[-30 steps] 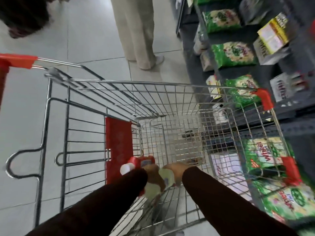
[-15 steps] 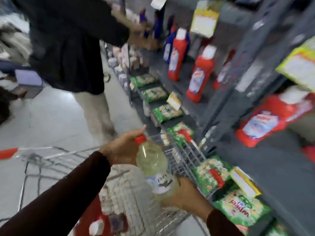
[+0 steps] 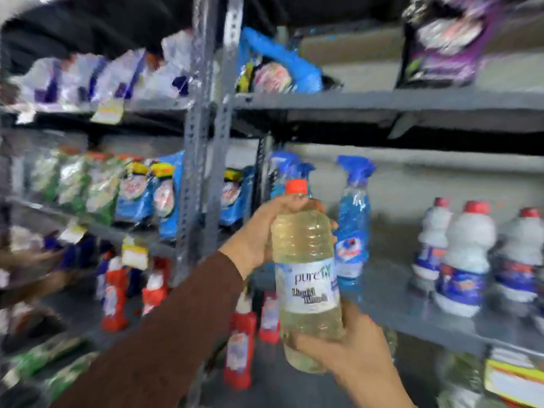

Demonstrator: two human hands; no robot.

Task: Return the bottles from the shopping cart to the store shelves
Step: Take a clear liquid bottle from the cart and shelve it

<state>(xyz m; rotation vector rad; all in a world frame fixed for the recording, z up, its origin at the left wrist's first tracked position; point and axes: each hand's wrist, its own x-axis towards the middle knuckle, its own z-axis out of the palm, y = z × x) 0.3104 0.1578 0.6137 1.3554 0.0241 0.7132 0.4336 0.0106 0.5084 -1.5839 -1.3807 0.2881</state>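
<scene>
We find the clear bottle upright, in front of the grey shelf. Left hand has its grip clamped round the bottle's shoulder; right hand grips its base. Blue spray bottles stand just behind the bottle.

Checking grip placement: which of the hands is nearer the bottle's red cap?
Left. The left hand wraps the bottle just below the red cap; the right hand cups its base.
</scene>
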